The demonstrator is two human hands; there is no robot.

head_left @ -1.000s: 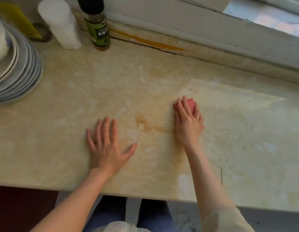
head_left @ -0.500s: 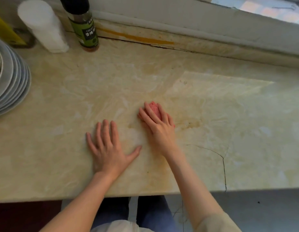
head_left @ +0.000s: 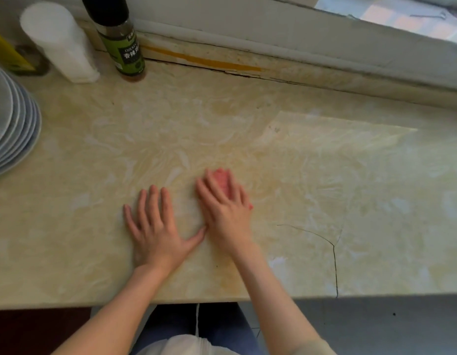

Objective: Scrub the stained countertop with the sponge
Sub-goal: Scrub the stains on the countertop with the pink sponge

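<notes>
A pink sponge point(head_left: 223, 184) lies on the cream marbled countertop point(head_left: 324, 175), pressed flat under my right hand point(head_left: 226, 208), with only its far end and a bit by the thumb side showing. My left hand point(head_left: 158, 226) rests flat on the counter just to the left, fingers spread, its thumb tip touching my right hand. A faint yellowish smear runs from beneath the right hand toward the counter's front edge. The brown stain seen earlier is hidden under the hand.
A stack of grey plates point(head_left: 12, 124) sits at the left edge. A white cylinder point(head_left: 58, 42) and a green-labelled spice bottle point(head_left: 119, 39) stand at the back left. A thin crack point(head_left: 333, 252) runs through the counter at the right front. A window sill point(head_left: 299, 55) borders the back.
My right hand has slid the sponge leftward across the brown stain until it sits against my left thumb. The left hand has stayed planted.
</notes>
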